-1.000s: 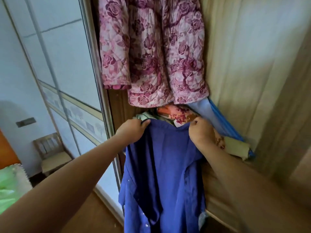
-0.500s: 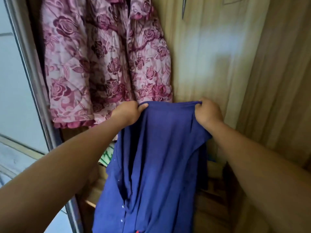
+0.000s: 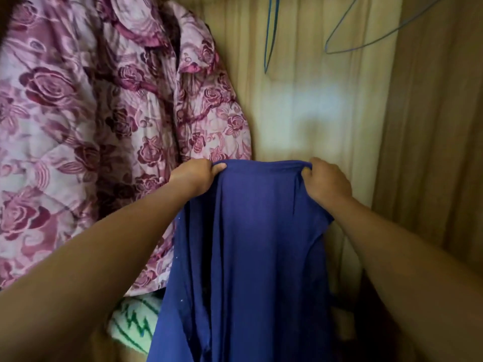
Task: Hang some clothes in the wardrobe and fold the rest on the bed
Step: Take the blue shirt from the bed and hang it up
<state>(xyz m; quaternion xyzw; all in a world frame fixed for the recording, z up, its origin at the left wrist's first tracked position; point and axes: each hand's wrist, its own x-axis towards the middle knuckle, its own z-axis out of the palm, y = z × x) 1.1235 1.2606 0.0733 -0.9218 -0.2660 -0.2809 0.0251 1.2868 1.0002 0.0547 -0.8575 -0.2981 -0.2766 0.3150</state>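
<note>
- Wooden wardrobe panels (image 3: 300,113), pale and grained, fill the background.
- A dark blue shirt (image 3: 256,244) hangs in front of them, held up by its top edge, with its body falling out of view below.
- The left hand (image 3: 194,176) pinches the shirt's top left corner, thumb on the near side.
- The right hand (image 3: 326,181) grips the shirt's top right corner, fingers curled.
- A pink flowered quilted jacket (image 3: 91,126) hangs just left of the shirt.
- Thin blue wire hangers (image 3: 266,62) hang above the shirt.
- A white cloth with green stripes (image 3: 133,325) lies at the shirt's lower left.
</note>
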